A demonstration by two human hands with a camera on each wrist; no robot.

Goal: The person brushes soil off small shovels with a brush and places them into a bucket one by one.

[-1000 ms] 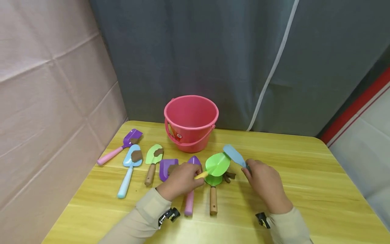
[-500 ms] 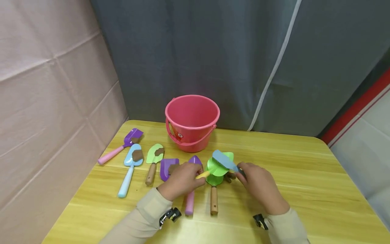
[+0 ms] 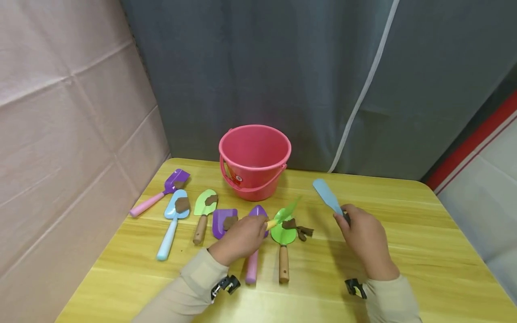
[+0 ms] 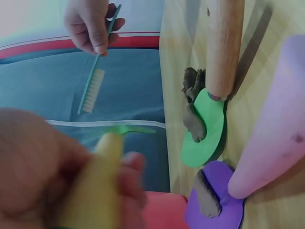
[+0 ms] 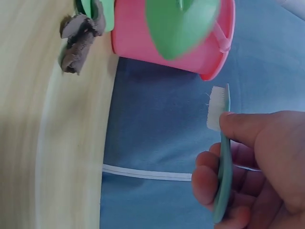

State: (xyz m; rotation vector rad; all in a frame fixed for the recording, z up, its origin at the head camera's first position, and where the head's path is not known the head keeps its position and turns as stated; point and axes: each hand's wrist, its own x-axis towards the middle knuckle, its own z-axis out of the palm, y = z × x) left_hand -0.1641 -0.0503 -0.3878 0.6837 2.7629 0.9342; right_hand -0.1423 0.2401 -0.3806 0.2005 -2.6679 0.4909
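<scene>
Green leaf-shaped toy shovel with a yellow handle (image 3: 286,212): held up over the table, in front of the pink plastic bucket (image 3: 254,179).
Left hand (image 3: 241,238): fingers curled round the yellow handle.
Light-blue brush with a slim flat back (image 3: 327,195): raised, apart from the shovel, to its right in the head view.
Right hand (image 3: 365,237): thumb and curled fingers grip the brush's handle.
Green round-bladed trowel with a brown wooden handle (image 3: 284,235): lying on the table below the shovel, a matte brown lump on its blade.
Crumpled brown pieces (image 3: 304,233): rough, clay-like, just beside that trowel.
Table (image 3: 404,233): yellow, wood-grained.
Bristles (image 5: 217,108): short, pale and dense; both wrist views show them, while the head view shows the brush's smooth back.
Purple shovel with a pink handle (image 4: 233,210): the left wrist view shows a brown lump on its blade, where the left hand blocks the head view.
</scene>
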